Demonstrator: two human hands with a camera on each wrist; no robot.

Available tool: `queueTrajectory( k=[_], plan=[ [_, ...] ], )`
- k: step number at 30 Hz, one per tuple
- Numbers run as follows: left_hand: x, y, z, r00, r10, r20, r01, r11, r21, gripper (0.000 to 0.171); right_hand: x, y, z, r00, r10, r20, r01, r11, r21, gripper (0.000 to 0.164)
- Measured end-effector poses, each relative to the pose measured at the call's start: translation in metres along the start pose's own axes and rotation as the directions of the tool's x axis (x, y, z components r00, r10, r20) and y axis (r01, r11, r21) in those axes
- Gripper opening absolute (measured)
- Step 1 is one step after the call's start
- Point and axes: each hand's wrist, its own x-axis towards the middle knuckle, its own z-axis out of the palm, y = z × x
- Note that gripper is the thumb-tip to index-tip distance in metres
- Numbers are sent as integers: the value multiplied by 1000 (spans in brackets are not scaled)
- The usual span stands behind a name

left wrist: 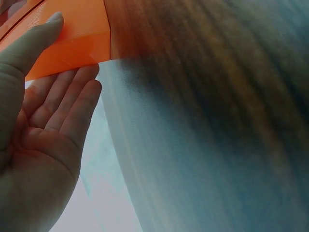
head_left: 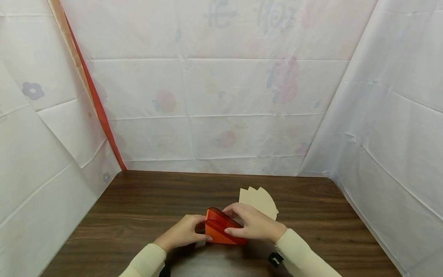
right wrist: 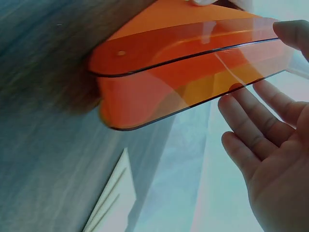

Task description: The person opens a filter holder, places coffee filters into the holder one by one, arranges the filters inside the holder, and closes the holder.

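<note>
An orange, partly see-through holder (head_left: 216, 232) with a slanted top edge and rounded corners stands on the table, between both hands. My left hand (head_left: 183, 232) pinches its left end; in the left wrist view the thumb lies on the holder's orange face (left wrist: 79, 41), with the other fingers below its edge. From the other side, my right hand (head_left: 257, 223) holds the slanted part, thumb on the near side and fingers at the far side. The right wrist view shows the translucent walls (right wrist: 159, 87) with a slot between them. Beige fan-shaped papers (head_left: 257, 201), resembling cone coffee filters, lie just behind the right hand.
The dark wood-grain table (head_left: 145, 200) is enclosed by white patterned sheets (head_left: 225, 96) at the back and both sides. A red strip (head_left: 100, 111) runs down the left back corner. A small black device (head_left: 275, 259) sits by the right wrist.
</note>
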Motion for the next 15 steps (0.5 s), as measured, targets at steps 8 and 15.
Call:
queueTrajectory(
  k=[8,15],
  plan=[
    [0,-1,-1,1000,4,6,-4,1000,-13,36,9,-11,-5,999,-36,-15,36,999,-14,46],
    [-1,-1,-1,1000,5,4,-5,1000,0,36,17,-17,-6,998,-53,-21,53,998,-27,46]
  ],
)
